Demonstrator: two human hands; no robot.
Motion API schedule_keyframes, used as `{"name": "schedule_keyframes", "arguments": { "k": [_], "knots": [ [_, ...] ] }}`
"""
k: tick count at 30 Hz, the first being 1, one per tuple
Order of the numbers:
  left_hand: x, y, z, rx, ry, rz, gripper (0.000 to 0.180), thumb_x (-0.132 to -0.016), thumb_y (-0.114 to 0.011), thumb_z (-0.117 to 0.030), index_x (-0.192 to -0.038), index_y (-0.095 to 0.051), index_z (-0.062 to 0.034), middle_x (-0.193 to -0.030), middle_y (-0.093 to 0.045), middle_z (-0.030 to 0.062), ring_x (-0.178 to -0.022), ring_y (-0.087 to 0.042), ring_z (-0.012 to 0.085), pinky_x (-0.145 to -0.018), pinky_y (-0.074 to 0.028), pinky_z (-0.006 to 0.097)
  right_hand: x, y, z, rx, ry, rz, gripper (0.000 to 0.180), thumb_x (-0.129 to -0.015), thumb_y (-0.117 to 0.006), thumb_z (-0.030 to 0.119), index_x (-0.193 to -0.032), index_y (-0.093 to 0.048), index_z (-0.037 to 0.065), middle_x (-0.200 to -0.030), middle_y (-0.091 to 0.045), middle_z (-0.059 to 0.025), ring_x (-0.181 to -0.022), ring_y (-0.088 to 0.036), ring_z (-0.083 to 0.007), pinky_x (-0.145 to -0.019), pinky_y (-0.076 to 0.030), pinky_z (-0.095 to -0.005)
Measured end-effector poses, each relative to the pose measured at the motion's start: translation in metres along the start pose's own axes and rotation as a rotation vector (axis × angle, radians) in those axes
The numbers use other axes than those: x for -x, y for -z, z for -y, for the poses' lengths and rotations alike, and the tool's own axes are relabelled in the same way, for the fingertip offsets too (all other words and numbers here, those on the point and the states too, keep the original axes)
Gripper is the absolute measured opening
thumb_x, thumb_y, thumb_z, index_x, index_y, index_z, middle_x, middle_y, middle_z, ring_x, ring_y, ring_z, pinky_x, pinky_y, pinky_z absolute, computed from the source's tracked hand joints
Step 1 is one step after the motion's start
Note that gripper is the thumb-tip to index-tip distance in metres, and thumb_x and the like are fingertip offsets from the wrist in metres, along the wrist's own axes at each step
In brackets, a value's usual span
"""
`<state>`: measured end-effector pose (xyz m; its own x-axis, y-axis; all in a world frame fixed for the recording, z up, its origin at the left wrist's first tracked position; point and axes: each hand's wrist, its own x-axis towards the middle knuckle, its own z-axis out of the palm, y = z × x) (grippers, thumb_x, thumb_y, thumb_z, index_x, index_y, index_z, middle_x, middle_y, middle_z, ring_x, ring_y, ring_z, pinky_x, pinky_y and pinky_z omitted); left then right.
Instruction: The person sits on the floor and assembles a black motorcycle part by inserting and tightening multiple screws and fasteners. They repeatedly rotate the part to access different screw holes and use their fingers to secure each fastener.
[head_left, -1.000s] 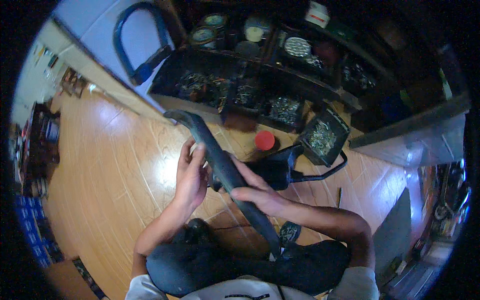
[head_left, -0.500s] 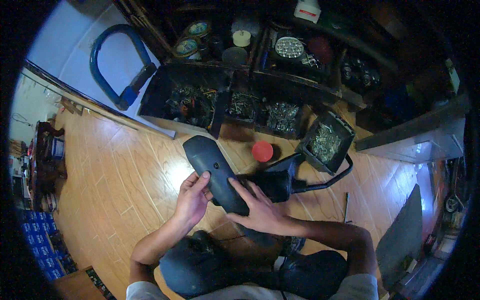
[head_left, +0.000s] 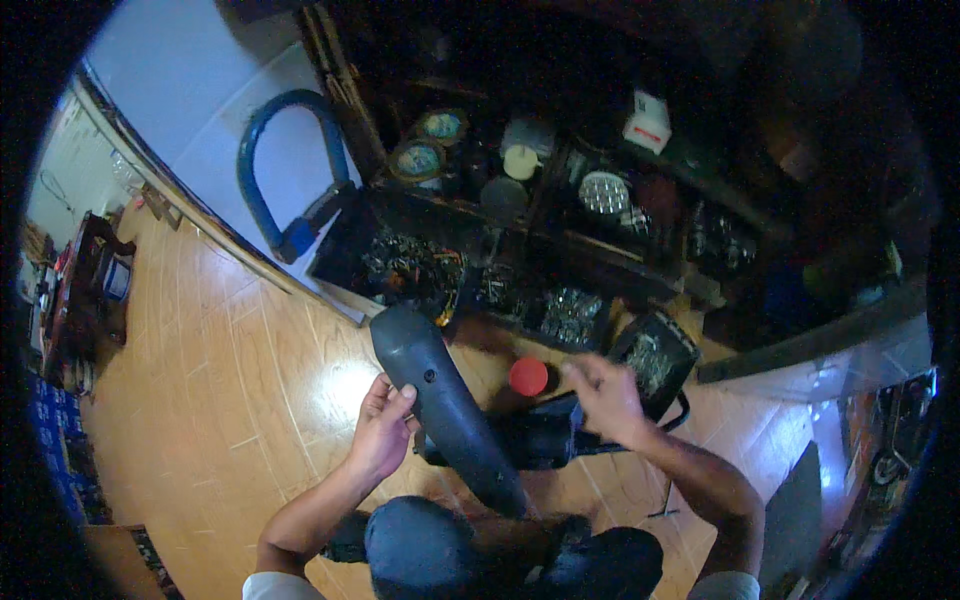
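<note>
A long, curved black plastic cover point(head_left: 445, 400) with a screw hole lies slantwise over my lap. My left hand point(head_left: 385, 430) is closed on its left edge, thumb on top beside the hole. Off to the right, my right hand point(head_left: 610, 405) is lifted away from the cover, slightly blurred, its fingers half bent and apart, with nothing visible in them. It is between a round red lid-like piece point(head_left: 528, 376) and a black box of small metal hardware point(head_left: 655, 360). Beneath the cover, a dark machine part point(head_left: 540, 435) with a black tube is partly hidden.
Dark bins of screws and small parts point(head_left: 410, 265) stand ahead, with tins point(head_left: 418, 160) behind them. A blue U-lock point(head_left: 290, 170) rests on a white surface at the left. A T-shaped tool point(head_left: 664, 512) is on the wood-look floor point(head_left: 230, 400). A grey panel leans at the right.
My right hand has left the cover and moved right and forward towards the hardware box. My left hand still holds the cover, now turned more towards me. The view has tilted.
</note>
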<state>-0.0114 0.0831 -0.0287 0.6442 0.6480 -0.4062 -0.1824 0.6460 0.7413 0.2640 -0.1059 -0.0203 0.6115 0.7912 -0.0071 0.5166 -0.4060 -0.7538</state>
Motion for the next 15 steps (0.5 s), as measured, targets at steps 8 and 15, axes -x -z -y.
{"name": "schedule_keyframes", "arguments": {
  "k": [8,15],
  "knots": [
    [0.007,0.037,-0.022,0.148,-0.086,-0.164,0.034,-0.097,-0.066,-0.016,-0.129,-0.055,-0.0151,-0.112,-0.068,-0.0022,-0.092,-0.065,0.0115,-0.085,-0.054,0.029,-0.182,0.051,0.086,0.245,0.401,-0.419,0.027,-0.094,-0.065,0.021,-0.113,-0.069,0.002,-0.107,-0.071,-0.021,-0.097,-0.07,-0.0364,-0.084,-0.056,-0.0429],
    [0.056,0.13,-0.023,0.152,-0.158,-0.395,0.025,-0.104,-0.056,-0.028,-0.125,-0.059,-0.0152,-0.113,-0.07,0.0002,-0.103,-0.067,0.0164,-0.093,-0.055,0.039,-0.08,-0.002,0.029,0.203,0.453,-0.113,0.024,-0.093,-0.065,0.013,-0.116,-0.067,0.006,-0.1,-0.072,-0.0166,-0.081,-0.072,-0.0322,-0.07,-0.056,-0.0384]
  ]
}}
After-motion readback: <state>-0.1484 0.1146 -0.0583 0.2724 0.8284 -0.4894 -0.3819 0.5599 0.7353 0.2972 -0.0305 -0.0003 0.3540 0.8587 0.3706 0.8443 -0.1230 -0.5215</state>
